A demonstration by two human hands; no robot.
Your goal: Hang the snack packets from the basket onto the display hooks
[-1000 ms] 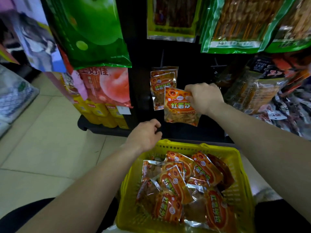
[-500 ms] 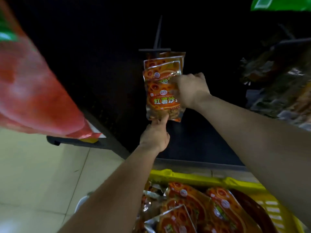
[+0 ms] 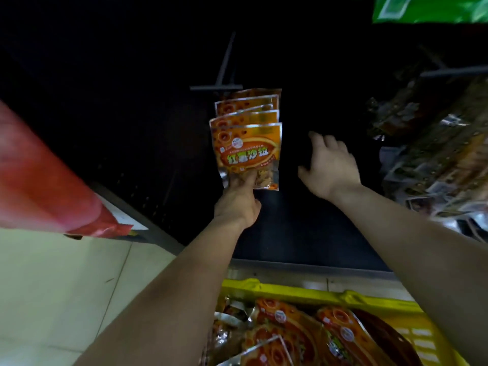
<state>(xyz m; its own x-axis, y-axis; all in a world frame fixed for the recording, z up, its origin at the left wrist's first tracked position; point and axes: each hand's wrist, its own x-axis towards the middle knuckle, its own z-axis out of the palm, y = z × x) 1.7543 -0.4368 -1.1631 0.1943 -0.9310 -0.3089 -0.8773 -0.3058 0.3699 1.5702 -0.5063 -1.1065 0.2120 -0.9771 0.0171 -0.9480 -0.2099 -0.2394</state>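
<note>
Your left hand (image 3: 239,200) is pinching the bottom edge of the front snack packet (image 3: 247,155), thumb on the clear window, so that packet sits right at 12 o'clock from your knuckles and touches your fingertips. It's the front one of a small stack of orange packets (image 3: 248,105) on the display hook (image 3: 224,75), which pokes out of the dark back panel (image 3: 105,101) just above them. Whether the front packet's hole is fully on the hook, can't tell, the top strip hides it. Your right hand (image 3: 331,167) is at about 3 o'clock from the packet, fingers spread, empty, a clear gap of black panel between it and the packet's right edge. Down at 6 o'clock is the yellow basket (image 3: 285,290) with more of the same packets in the basket (image 3: 287,328) piled up inside; your right forearm crosses over its right side. Other stuff around: a big blurry red bag (image 3: 45,186) hanging at 9 o'clock, close to the camera and covering part of the panel and the tiled floor (image 3: 66,286), a green bag (image 3: 427,9) at 1 o'clock at the top edge, and a bunch of brownish packs (image 3: 435,154) at 3 o'clock on a neighbouring hook (image 3: 454,72). Nothing sits between either hand and the hung stack.
</note>
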